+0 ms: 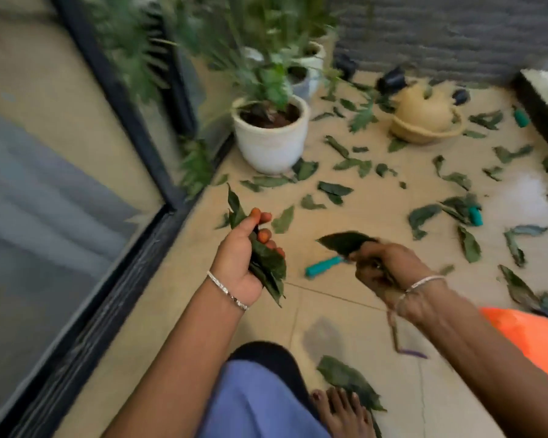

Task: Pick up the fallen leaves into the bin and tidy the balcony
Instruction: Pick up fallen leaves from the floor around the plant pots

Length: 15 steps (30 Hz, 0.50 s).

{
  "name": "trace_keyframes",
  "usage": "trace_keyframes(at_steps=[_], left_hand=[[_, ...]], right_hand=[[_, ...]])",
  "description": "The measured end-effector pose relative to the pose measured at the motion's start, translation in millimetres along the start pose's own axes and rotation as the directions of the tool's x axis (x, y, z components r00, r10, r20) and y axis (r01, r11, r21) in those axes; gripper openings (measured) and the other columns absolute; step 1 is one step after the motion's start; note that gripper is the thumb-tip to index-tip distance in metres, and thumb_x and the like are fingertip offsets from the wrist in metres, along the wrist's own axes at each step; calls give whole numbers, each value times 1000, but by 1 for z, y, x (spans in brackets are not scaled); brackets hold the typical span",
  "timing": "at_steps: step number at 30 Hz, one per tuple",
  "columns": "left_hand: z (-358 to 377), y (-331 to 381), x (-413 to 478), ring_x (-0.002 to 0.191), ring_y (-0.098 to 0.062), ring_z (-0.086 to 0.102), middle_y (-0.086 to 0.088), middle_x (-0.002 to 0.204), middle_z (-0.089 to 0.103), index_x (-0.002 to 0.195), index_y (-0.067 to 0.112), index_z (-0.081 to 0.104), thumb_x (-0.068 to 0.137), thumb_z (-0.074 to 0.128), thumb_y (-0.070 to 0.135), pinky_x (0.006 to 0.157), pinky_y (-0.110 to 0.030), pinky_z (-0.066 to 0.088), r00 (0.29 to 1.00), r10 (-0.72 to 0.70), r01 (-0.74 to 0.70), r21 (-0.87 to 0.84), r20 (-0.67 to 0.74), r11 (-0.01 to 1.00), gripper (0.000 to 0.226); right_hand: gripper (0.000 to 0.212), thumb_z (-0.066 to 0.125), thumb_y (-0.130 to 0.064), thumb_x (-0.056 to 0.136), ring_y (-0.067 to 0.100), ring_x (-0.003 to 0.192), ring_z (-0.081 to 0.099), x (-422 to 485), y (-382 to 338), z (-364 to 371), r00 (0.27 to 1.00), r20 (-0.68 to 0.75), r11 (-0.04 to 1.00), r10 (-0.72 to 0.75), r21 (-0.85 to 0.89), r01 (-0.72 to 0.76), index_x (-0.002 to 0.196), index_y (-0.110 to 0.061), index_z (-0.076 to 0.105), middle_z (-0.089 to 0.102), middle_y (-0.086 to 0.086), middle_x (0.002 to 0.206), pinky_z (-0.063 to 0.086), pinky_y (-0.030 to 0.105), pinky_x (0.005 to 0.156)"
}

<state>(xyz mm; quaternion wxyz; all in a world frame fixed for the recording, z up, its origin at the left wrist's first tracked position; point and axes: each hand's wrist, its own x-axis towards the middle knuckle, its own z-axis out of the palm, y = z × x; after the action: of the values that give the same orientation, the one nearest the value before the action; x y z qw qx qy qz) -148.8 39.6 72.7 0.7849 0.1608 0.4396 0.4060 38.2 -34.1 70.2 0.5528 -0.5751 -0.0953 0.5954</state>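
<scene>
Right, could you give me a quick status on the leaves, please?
Left hand grips a leaf bunch. Right hand pinches one leaf. Many loose leaves on the floor; teal-handled tool among them.

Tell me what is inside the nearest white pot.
The white pot holds dark soil and a leafy green plant rising from it. The rim hides the near part of the soil, and nothing below its surface shows.

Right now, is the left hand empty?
No, the left hand grips a bunch of dark green fallen leaves, while the right hand holds a single green leaf.
</scene>
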Motion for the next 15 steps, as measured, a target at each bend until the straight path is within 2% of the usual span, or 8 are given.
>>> trace_keyframes(at_steps=[3,5,7,9,11,13,15], left_hand=[[-65,43,-53,41,-9,33,5,55,35,80,15,58,98,51,31,47,-22,36,989,113,-122,-101,-91,987,25],[-110,64,-95,40,-9,32,5,54,35,77,16,58,98,52,30,47,-21,36,967,168,-200,-158,-193,967,26],[-161,78,-142,40,-9,32,4,54,34,77,15,57,98,51,29,47,-21,36,919,228,-301,-201,-322,932,26],[-205,82,-188,40,-10,33,4,55,33,76,15,57,98,50,29,45,-21,37,854,258,-387,-220,-453,895,26],[-251,77,-239,39,-10,34,4,56,33,77,16,57,97,51,29,45,-20,38,758,269,-483,-234,-595,844,25],[-290,66,-289,39,-10,35,4,55,34,77,16,57,97,51,29,44,-21,38,636,259,-578,-226,-727,784,25],[-324,46,-331,39,-10,35,5,53,36,76,17,58,97,51,29,44,-21,37,505,199,-644,-213,-840,735,25]], right_hand=[[17,41,11,88,6,41,30,-20,-23,79,979,192,986,75,-163,-43,87,1,55,45,0,47,27,12,31],[19,42,10,86,6,39,33,-32,-27,127,937,327,958,125,-286,-28,89,-4,53,39,1,52,28,14,32],[21,46,12,78,6,42,34,-46,-13,179,878,442,912,183,-411,17,92,1,58,40,5,60,29,16,35],[30,49,13,76,7,44,38,-67,8,226,821,514,860,249,-507,57,104,8,58,45,10,69,32,17,37],[34,49,13,80,6,39,41,-92,46,273,754,573,810,319,-578,97,110,-1,57,48,8,65,36,17,35],[35,52,12,80,7,40,45,-120,90,313,681,621,783,388,-612,113,110,-2,60,51,9,69,41,17,37],[17,53,12,80,8,42,47,-150,134,341,608,654,775,450,-624,98,89,-1,60,53,7,65,44,18,40]])
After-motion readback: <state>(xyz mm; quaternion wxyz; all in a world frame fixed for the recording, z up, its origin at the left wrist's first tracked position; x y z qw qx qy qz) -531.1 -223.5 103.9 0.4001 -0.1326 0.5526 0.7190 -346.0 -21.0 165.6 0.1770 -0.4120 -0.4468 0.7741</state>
